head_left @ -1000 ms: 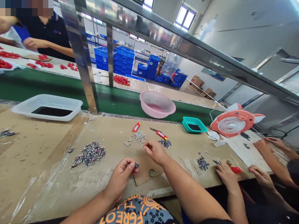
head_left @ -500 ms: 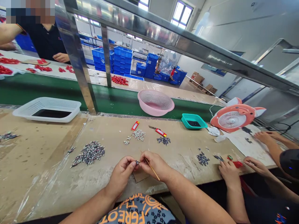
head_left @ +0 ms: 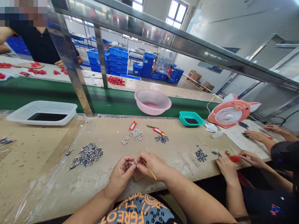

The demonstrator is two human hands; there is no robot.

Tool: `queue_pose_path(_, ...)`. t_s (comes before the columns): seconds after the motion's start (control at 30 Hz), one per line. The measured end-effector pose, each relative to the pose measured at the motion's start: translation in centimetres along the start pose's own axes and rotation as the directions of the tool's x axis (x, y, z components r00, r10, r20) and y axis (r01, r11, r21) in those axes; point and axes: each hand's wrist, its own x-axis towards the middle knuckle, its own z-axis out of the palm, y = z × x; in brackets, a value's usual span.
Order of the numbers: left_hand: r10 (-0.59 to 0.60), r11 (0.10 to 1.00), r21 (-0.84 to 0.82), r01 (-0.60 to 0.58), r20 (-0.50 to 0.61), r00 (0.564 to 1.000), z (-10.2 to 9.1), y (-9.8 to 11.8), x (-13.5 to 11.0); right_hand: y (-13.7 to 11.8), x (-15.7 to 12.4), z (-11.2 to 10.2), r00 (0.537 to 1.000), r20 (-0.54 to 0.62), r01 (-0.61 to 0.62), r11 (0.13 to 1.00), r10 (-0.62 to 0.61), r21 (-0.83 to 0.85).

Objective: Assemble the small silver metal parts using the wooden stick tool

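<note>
My left hand [head_left: 121, 171] is closed in a pinch on a small dark piece [head_left: 135, 163], mostly hidden by the fingertips. Touching it from the other side is my right hand [head_left: 151, 165], its fingers closed round a thin wooden stick [head_left: 149, 170] that slants down toward my wrist. Beyond the hands lie a heap of small white pieces [head_left: 136, 134] and a heap of dark pieces [head_left: 162, 139]. To the left is a larger heap of black-and-white pieces [head_left: 87, 155]. A red utility knife [head_left: 158, 130] has its blade out, and a red packet [head_left: 133, 125] lies nearby.
A white tray [head_left: 70, 114], a pink basket [head_left: 153, 109], a teal tray [head_left: 191, 121] and a pig-shaped fan [head_left: 230, 113] line the far edge. Co-workers' hands [head_left: 227, 169] work at the right. A metal post [head_left: 77, 77] rises at the left. Another person stands across the green belt [head_left: 112, 101].
The view has shifted slightly. My hands stay together at the small piece, stick still in the right. At the far right, a co-worker's hands have moved apart; the person opposite has lowered an arm.
</note>
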Motion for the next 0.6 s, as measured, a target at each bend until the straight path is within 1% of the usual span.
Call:
queue_pose_path(0.07,0.002,0.999,-0.042,-0.003,-0.022,1.0,0.2,0.1,-0.1,0.0,-0.4,0.3,1.0,-0.003,-0.008,0.997,0.008,0.075)
queue_pose_path(0.13,0.019,0.999,-0.031,-0.02,-0.039,0.999,0.2,0.1,-0.3,0.1,-0.8,1.0,1.0,-0.019,-0.02,0.99,0.023,0.141)
queue_pose_path(0.3,0.116,0.984,0.138,-0.111,-0.029,0.993,-0.2,-0.5,-0.4,1.0,-1.4,3.2,0.986,-0.161,-0.014,0.982,0.045,0.189)
queue_pose_path(0.37,0.126,0.979,0.168,-0.119,-0.029,0.992,-0.3,-0.6,-0.5,1.2,-1.5,3.8,0.974,-0.213,-0.034,0.977,0.079,0.209)
queue_pose_path(0.47,0.073,0.992,0.104,-0.071,-0.013,0.997,-0.2,-0.6,-0.4,1.3,-1.5,3.9,0.961,-0.256,-0.046,0.972,0.105,0.229)
queue_pose_path(0.6,-0.01,1.0,-0.027,0.012,0.07,0.998,0.0,-0.5,-0.3,1.1,-1.7,3.6,0.953,-0.292,-0.025,0.982,0.08,0.187)
